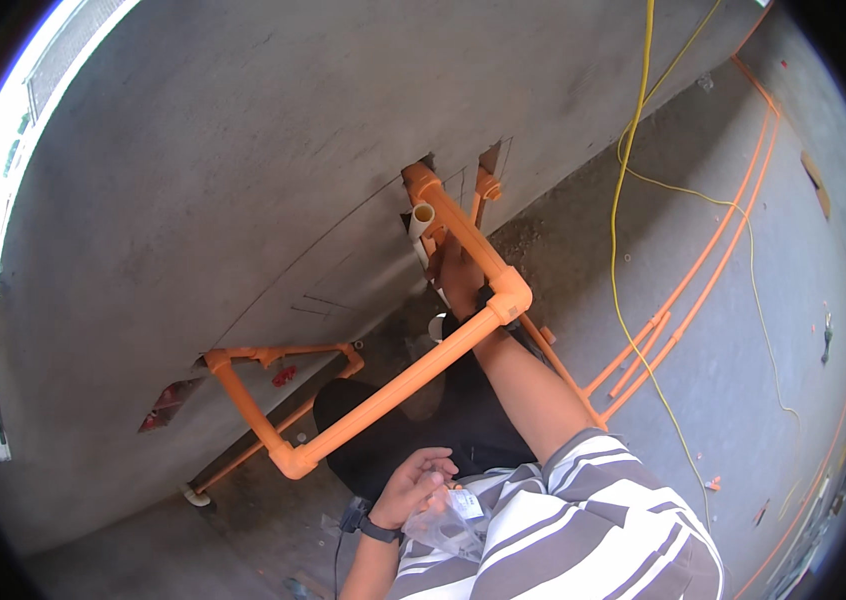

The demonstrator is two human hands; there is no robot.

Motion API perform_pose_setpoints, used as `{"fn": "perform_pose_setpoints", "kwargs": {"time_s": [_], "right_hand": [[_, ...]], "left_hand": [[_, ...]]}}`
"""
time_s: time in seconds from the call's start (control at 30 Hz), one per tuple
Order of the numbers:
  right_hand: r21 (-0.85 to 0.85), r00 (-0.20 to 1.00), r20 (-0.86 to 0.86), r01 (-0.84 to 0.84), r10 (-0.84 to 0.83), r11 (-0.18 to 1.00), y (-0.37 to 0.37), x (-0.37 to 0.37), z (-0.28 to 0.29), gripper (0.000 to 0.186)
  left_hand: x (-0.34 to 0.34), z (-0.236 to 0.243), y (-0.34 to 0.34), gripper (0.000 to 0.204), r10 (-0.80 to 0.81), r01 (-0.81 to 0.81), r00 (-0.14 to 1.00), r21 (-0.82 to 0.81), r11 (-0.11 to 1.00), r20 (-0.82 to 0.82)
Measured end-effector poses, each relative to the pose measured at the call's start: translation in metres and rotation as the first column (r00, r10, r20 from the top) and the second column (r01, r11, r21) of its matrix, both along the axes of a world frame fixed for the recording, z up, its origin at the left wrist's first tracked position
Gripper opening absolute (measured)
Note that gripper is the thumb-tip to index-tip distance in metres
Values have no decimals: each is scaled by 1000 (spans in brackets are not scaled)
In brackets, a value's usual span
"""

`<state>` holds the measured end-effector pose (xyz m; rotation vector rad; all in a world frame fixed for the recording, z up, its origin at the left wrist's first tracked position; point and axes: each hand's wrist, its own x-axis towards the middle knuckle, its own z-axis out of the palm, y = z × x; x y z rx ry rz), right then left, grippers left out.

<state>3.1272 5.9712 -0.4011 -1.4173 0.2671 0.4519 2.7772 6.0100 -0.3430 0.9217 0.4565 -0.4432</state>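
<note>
Close to my body, my left hand [415,488] is closed on a clear plastic bag [451,530] with a white label. My right hand [458,270] reaches up to the wall beneath a thick orange pipe frame [403,385]. Its fingers look curled by a white pipe end [424,214] that stands out of a wall opening. Part of that hand is hidden behind the orange pipe, and what it grips cannot be made out. The frame leaves the wall, turns at two elbows and returns to the wall lower left.
Another orange pipe with a fitting [489,188] comes from the wall right of my hand. Thin orange pipes [713,270] run along the floor at right, with a yellow cable [618,250] across them. A red valve handle [285,376] sits near the wall at left.
</note>
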Motion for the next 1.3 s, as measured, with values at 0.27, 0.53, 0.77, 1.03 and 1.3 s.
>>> {"fn": "perform_pose_setpoints", "kwargs": {"time_s": [0.27, 0.53, 0.77, 1.03, 1.3], "right_hand": [[-141, 959, 282, 0, 40, 990, -5, 6, -14, 46], [-190, 826, 560, 197, -58, 962, 6, -4, -3, 47], [1, 951, 270, 152, -147, 988, 8, -2, -6, 46], [-266, 853, 518, 233, -65, 935, 10, 9, -49, 44], [114, 997, -73, -10, 18, 993, -4, 23, -49, 45]], "left_hand": [[5, 4, -3, 46, -4, 4, 1000, -14, 1000, 10], [5, 6, -2, 45, 12, -12, 1000, -23, 1000, -3], [3, 1, 0, 45, 14, -14, 1000, -16, 1000, -15], [10, 4, -4, 44, 0, -1, 1000, -43, 999, -8], [8, 2, 1, 45, 6, -7, 1000, -47, 999, -19]]}}
